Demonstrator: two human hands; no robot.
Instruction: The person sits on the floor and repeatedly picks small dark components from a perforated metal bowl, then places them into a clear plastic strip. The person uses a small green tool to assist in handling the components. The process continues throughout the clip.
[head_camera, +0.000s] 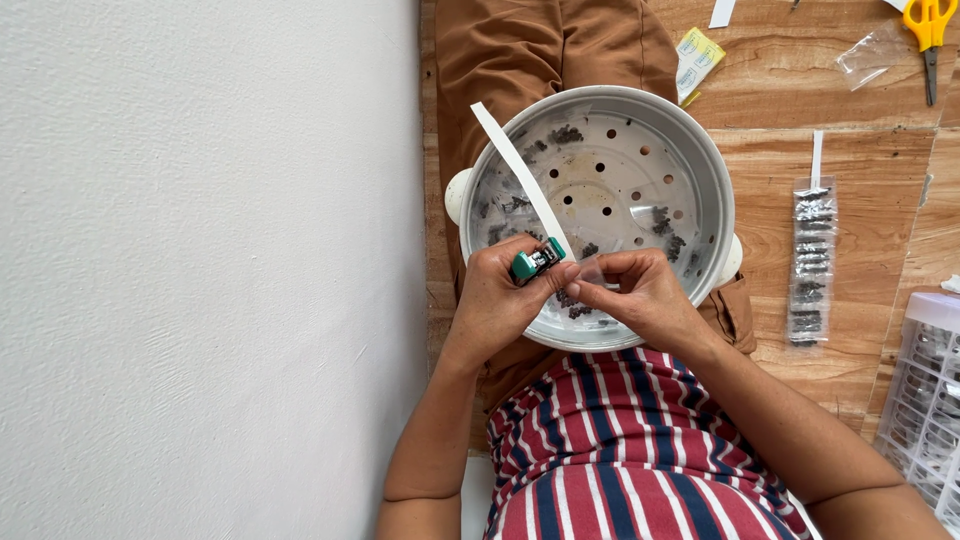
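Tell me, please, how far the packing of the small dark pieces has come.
Done: a strip of filled clear packets lies on the wooden floor. In hand: the left hand holds a green stapler with a white paper strip; the right hand pinches a clear packet. Left: filled packets remain in the metal steamer pan.

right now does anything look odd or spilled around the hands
Nothing spilled. One oddity: the perforated metal pan sits on the person's lap, holding small dark pieces. The left hand holds a green stapler; the right hand pinches a clear bag.

A home, with small piecework done on the wooden floor (860, 110) beside a white wall (200, 250), scissors (930, 30) and plastic packets (812, 260) lying about.
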